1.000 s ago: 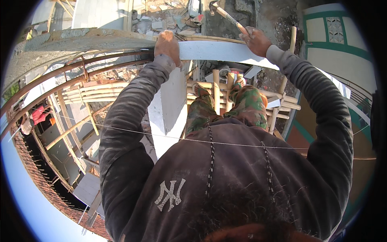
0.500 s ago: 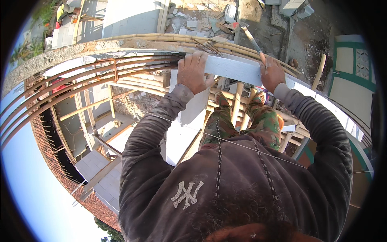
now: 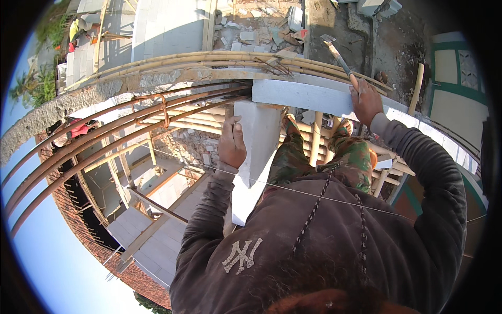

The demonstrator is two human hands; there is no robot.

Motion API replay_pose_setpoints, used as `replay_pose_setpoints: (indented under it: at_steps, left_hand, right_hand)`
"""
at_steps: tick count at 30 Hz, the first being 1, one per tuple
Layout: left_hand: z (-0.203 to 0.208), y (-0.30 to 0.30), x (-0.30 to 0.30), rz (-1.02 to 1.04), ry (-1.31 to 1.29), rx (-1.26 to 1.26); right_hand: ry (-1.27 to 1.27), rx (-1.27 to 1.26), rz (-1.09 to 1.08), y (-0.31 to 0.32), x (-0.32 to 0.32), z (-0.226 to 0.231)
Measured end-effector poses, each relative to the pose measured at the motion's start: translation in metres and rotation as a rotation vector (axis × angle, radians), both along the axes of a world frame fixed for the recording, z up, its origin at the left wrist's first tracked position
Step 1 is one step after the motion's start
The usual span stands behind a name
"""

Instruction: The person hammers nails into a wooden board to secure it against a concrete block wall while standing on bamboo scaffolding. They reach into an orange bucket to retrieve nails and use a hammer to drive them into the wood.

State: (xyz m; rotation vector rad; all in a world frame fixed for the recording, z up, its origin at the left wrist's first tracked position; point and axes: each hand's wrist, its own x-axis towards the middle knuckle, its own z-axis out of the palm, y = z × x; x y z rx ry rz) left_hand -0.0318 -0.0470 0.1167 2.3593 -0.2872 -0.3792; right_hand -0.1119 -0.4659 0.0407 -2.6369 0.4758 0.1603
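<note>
My right hand [image 3: 366,102] is closed round the handle of a long tool that looks like a hammer [image 3: 341,60]. Its light head points away from me, beyond the wall, and its exact shape is hard to make out. The hand is at the far right part of a pale lightweight block [image 3: 300,94] laid along the wall top. My left hand [image 3: 232,144] is raised with fingers stretched out and nothing in it. It hovers just left of a white block column [image 3: 256,131], near the left end of the laid block.
Rusty reinforcing bars [image 3: 130,112] run left from the block's end. A thin string [image 3: 314,194] crosses in front of me. My feet stand on bamboo scaffolding [image 3: 316,138]. Bamboo poles [image 3: 225,56] and rubble [image 3: 251,36] lie beyond the wall. Another person [image 3: 78,29] is far left.
My left hand has let go of the block's left end and drawn back toward me. My right hand has shifted right with the tool. The bars and block now show more.
</note>
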Motion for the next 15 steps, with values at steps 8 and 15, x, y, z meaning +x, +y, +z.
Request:
replay_pose_setpoints:
  at_steps: [8,15]
  left_hand:
    - [0.167,0.058,0.009,-0.613,0.357,0.472]
    - [0.336,-0.116,0.081,-0.703,0.182,-0.164]
  right_hand:
    - [-0.042,0.025,-0.034,-0.001,-0.001,-0.002]
    - [0.051,0.141,-0.034,-0.003,0.002,0.006]
